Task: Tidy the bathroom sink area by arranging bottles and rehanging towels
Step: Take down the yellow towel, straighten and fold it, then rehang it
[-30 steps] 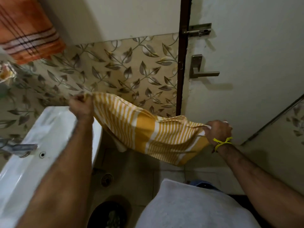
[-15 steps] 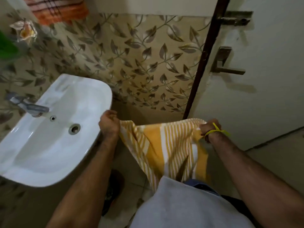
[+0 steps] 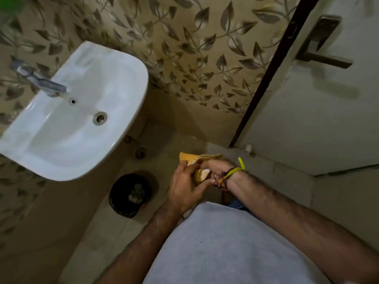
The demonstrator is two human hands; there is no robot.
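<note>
While standing by the sink (image 3: pixel 131 111):
Left hand (image 3: pixel 184 189): I am pinching the towel (image 3: pixel 200 174), fingers curled.
Right hand (image 3: pixel 215 168): I am gripping its edge.

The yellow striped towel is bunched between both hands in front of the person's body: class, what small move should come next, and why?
Probably pinch the two met edges in one hand. The left hand and right hand are together in front of the body, with the yellow striped towel held between them and mostly hidden. Securing it would free the other hand to smooth it for rehanging.
</note>
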